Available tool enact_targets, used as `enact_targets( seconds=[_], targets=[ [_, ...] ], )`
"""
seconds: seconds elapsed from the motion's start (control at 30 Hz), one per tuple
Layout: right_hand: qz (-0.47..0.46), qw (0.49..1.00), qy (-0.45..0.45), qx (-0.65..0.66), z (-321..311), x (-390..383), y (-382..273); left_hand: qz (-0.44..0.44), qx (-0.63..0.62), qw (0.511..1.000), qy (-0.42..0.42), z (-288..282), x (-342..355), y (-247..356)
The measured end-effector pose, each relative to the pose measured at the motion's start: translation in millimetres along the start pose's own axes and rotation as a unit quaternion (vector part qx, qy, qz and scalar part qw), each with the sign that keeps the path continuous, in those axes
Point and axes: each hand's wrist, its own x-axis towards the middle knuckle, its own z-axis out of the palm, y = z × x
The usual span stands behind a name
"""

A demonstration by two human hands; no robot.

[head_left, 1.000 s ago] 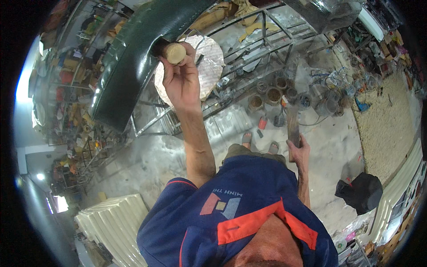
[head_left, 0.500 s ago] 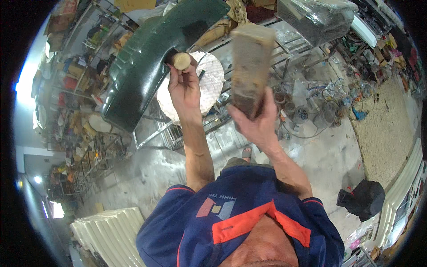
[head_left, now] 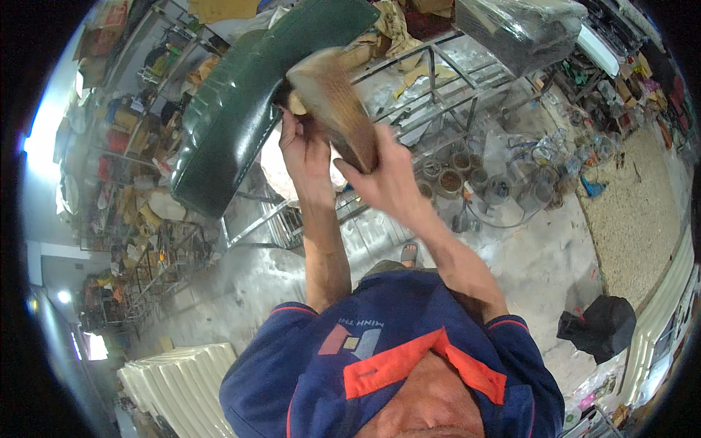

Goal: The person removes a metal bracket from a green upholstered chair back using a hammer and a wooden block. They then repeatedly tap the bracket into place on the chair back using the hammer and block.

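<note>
A long, shiny dark green padded piece (head_left: pixel 226 120), like an upholstered seat part with stitched edges, lies slantwise ahead of me. At its near edge, my left hand (head_left: pixel 308 157) pinches a short, round-ended pale wooden piece (head_left: pixel 295 104), perhaps a tool's handle; its lower part is hidden. In my right hand (head_left: pixel 391 175) is a thick brown wooden block (head_left: pixel 336 106), gripped by its near end. The block is smeared by motion, and its far part overlaps the round end. Whether they touch I cannot tell. Under my left hand shows a white round surface (head_left: pixel 274 168).
A metal bar frame (head_left: pixel 438 80) stands ahead to the right, with several dirty cups (head_left: pixel 451 181) below it. Farther right is a plastic-wrapped grey bulk (head_left: pixel 522 33). A black bag (head_left: pixel 597 327) lies right; stacked white padded pieces (head_left: pixel 179 387) stand near left.
My right hand has swung the wooden block left, from beside the round-ended piece to over it. My left hand and the green padded piece stay almost in place.
</note>
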Motion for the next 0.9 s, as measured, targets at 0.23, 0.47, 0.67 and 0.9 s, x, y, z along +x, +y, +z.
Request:
enact_targets(
  seconds=[0.23,0.47,0.67,0.9],
  targets=[
    [-0.114,0.987,0.11,0.037,11.0,-5.3,-13.5,0.15,0.315,0.933,-0.084,4.9,-13.8,4.0],
    [-0.209,0.957,0.185,0.085,11.6,-8.1,-19.1,0.011,0.07,0.997,0.018,4.8,-4.7,5.5],
    [-0.057,0.998,-0.014,-0.004,-3.4,3.0,16.6,0.003,0.027,0.999,-0.029,5.9,-13.9,12.8],
    [-0.055,0.982,0.123,0.133,-39.5,-23.3,29.1,-0.194,-0.103,0.974,-0.048,86.3,-94.3,-1.7]
  ],
)
